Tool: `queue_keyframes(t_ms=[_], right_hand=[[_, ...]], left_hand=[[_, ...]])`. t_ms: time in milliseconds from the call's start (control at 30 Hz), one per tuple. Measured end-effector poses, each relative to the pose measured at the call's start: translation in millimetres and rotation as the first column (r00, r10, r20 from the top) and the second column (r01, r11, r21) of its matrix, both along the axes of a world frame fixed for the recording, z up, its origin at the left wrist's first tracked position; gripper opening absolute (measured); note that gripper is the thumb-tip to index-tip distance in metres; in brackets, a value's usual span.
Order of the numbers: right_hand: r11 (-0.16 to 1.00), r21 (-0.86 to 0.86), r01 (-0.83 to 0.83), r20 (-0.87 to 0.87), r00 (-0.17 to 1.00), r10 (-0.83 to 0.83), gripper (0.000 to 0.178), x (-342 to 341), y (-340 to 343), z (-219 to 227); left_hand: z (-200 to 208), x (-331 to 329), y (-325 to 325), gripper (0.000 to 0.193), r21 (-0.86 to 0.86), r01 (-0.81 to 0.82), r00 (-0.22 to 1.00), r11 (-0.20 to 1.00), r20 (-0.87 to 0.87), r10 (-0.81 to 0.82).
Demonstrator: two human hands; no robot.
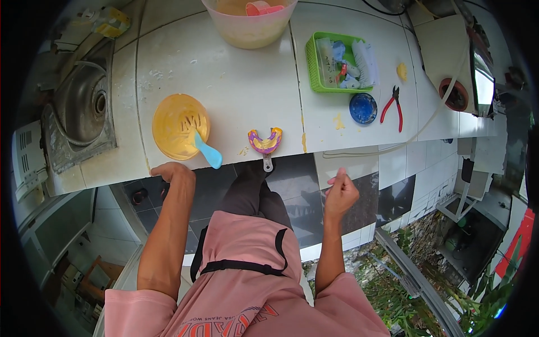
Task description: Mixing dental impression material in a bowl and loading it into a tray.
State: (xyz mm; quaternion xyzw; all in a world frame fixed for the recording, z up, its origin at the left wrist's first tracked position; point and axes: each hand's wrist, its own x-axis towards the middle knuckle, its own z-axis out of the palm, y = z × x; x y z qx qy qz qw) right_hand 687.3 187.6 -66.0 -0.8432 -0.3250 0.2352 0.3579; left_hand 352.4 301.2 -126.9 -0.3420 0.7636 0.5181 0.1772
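My left hand (173, 170) rests at the counter's front edge, just below an orange mixing bowl (163, 126); its visible fingers stretch out to the left and hold nothing. A light blue spatula (208, 151) leans out of the bowl, whose inside is smeared with yellow paste. To the right lies a dental impression tray (265, 144) with purple and yellow material, its metal handle reaching past the edge. Beyond the edge, farther right, my right hand (342, 194) hangs in the air with its fingers curled in and no object visible in them.
A steel sink (95, 101) is at the left. At the back stands a large pinkish tub (247, 36) with a pink scoop (261, 8). On the right are a green basket (311, 62), a blue round dish (363, 109), red-handled pliers (397, 109), a hose (429, 121) and a boxy machine (449, 50).
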Motion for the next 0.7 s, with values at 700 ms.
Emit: queue_keyframes(t_ms=[700], right_hand=[[0.882,-0.431,-0.19,0.551,0.719,0.425,0.067,201,143,6]], left_hand=[[33,6,-87,0.075,0.259,0.52,0.807,0.814,0.163,-0.567]])
